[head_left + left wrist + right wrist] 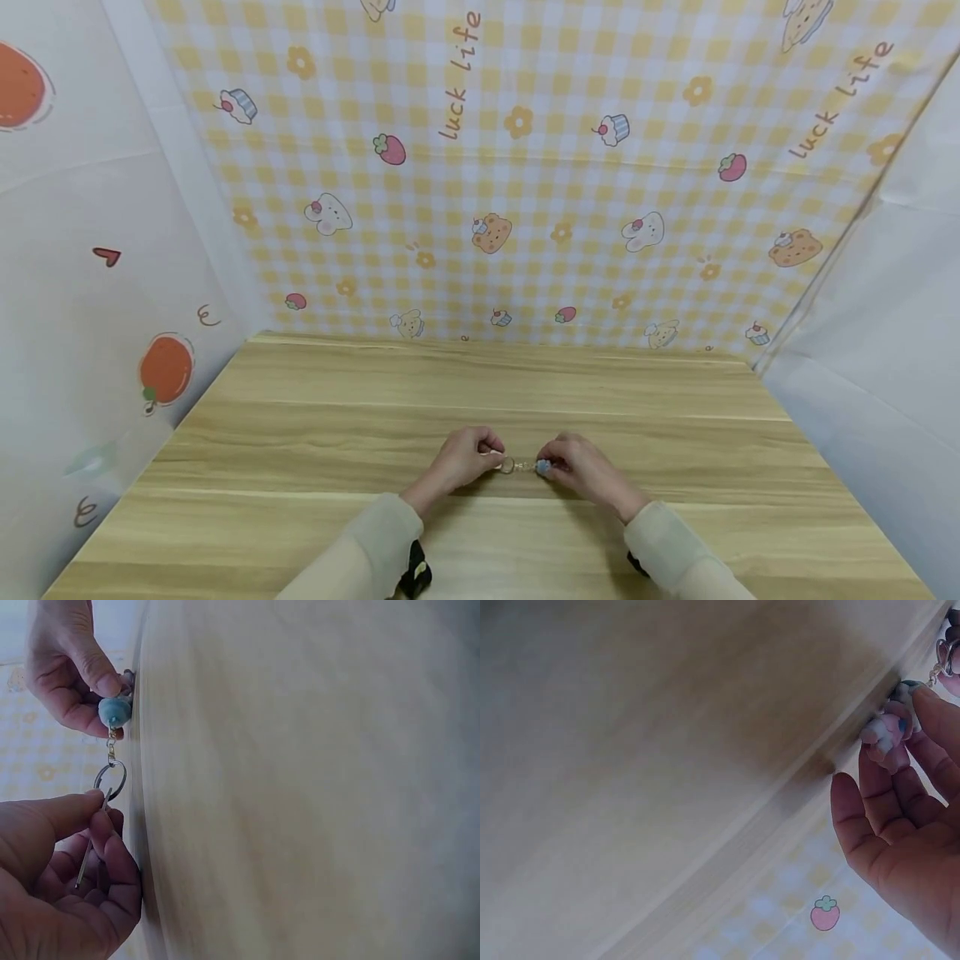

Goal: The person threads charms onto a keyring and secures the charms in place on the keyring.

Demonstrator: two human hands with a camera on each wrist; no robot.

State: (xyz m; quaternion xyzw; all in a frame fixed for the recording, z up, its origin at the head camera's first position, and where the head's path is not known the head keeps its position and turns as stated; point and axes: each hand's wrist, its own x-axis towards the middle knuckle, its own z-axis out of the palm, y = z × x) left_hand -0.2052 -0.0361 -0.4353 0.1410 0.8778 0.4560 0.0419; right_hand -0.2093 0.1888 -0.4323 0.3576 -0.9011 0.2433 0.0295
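Note:
Over the middle of the table, my left hand (463,457) pinches a thin metal key (84,864) between thumb and fingers. In the left wrist view it appears edge-on and partly covered by the fingers. A metal split ring (111,780) runs from its upper end to a short gold chain (112,746). At the chain's other end is a small figurine charm (887,731), blue on top with pink and white below. My right hand (587,472) grips this charm between thumb and fingers. The two hands face each other with the ring and chain stretched between them.
The wood-grain table (480,383) spreads out around both hands. A yellow checked cloth (555,192) with cartoon prints hangs along its back edge. White sheets stand at the left (67,200) and right (892,333) sides.

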